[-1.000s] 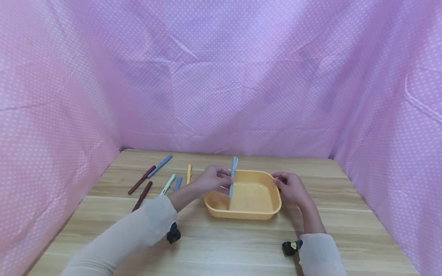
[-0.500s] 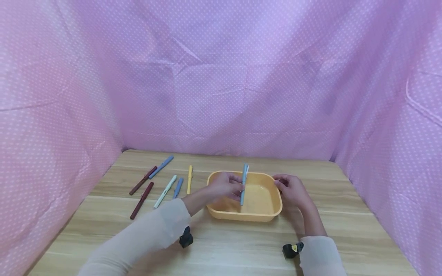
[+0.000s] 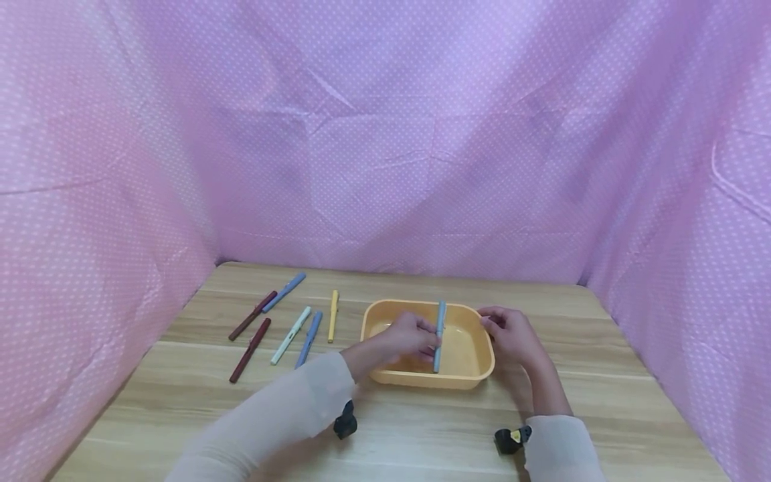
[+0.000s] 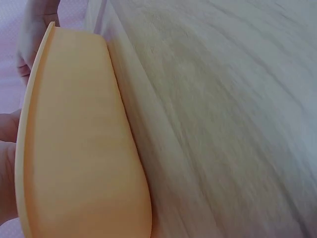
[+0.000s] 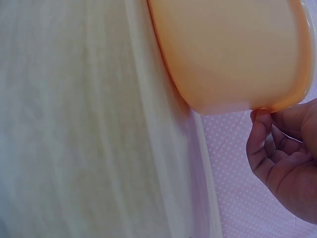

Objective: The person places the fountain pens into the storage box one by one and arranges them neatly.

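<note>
A pale yellow plastic basin (image 3: 430, 380) sits on the wooden table. Inside its outline, my left hand (image 3: 409, 335) pinches a light blue pen (image 3: 442, 314) between thumb and fingers, with the pen's clip end pointing toward the back. At the basin's back right corner, my right hand (image 3: 512, 335) holds the rim. In the right wrist view the fingers of that hand (image 5: 285, 158) are bent against the basin's outer wall (image 5: 233, 59). The left wrist view shows mostly the basin's near wall (image 4: 84, 134), which hides the pen and most of the left hand (image 4: 7, 173).
Left of the basin lie several pens: yellow (image 3: 333, 316), mint (image 3: 291, 336), blue (image 3: 309, 340), dark red (image 3: 249, 351), and another dark red (image 3: 253, 314) touching a second blue one (image 3: 285, 292). Pink dotted cloth (image 3: 385, 167) encloses the table's back and sides.
My left hand has carried the light blue pen rightward and lower, from the basin's left side to over its middle. The right hand stays at the rim.
</note>
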`<state>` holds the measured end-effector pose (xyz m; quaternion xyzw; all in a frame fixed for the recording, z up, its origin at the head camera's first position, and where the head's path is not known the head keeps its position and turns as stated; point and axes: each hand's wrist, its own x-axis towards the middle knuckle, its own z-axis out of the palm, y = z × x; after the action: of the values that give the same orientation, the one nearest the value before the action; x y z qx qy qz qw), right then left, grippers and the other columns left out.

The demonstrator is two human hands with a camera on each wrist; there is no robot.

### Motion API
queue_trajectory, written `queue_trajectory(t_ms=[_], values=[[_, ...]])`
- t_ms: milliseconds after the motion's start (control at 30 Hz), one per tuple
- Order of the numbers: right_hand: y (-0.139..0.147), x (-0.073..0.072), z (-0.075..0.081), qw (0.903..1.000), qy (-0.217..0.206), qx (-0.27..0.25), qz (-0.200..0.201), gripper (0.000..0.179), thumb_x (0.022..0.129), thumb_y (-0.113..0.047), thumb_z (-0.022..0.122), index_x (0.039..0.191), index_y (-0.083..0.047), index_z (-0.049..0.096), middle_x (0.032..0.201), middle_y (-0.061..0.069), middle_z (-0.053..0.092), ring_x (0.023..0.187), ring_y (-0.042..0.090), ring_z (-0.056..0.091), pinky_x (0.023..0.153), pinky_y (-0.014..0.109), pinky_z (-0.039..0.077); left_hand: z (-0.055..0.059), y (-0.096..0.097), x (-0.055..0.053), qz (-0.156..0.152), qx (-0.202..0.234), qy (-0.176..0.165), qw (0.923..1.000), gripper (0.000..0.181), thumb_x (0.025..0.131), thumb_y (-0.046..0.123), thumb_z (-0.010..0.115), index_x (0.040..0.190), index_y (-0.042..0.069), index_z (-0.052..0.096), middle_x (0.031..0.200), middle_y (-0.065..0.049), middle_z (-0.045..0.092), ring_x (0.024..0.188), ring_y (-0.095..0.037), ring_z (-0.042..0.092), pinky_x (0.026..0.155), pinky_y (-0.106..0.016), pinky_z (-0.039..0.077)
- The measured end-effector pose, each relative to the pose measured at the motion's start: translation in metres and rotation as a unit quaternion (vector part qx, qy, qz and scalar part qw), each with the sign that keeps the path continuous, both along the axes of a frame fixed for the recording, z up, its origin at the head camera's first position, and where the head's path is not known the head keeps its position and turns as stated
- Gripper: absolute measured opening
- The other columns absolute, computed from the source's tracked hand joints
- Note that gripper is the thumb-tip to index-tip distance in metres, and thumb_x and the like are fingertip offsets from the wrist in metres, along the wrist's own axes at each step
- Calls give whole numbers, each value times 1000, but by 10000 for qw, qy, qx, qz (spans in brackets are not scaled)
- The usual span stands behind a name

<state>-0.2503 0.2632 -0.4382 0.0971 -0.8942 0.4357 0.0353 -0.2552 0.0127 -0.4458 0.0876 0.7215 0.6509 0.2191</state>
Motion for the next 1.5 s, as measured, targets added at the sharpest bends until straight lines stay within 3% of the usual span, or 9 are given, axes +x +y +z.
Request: queue_trajectory(t_ms=[600, 1000, 1500], values=[[3, -1, -2, 9999, 101, -4, 42, 26, 104, -4, 57, 124, 9, 66, 101, 18, 73, 88, 22, 67, 71, 24, 59, -7, 25, 3, 87, -63, -486, 9988, 7, 89, -8, 71, 94, -7, 67, 77, -15, 69, 64, -21, 69, 62, -32, 65], [0, 0, 1, 9998, -174, -68, 3, 28, 105, -8, 56, 127, 8, 64, 103, 17, 72, 91, 23, 67, 72, 24, 60, -7, 38, 3, -14, -269, -650, 9975, 5, 91, -4, 72, 90, -5, 68, 74, -15, 69, 63, -22, 70, 60, -31, 65], [0, -2, 1, 10000, -70, -29, 61, 27, 104, -7, 58, 125, 8, 65, 99, 16, 72, 88, 22, 67, 70, 25, 59, -8, 50, 3, 205, -254, -977, 9947, 6, 88, -9, 73, 82, -7, 71, 68, -17, 69, 57, -21, 70, 56, -29, 64]])
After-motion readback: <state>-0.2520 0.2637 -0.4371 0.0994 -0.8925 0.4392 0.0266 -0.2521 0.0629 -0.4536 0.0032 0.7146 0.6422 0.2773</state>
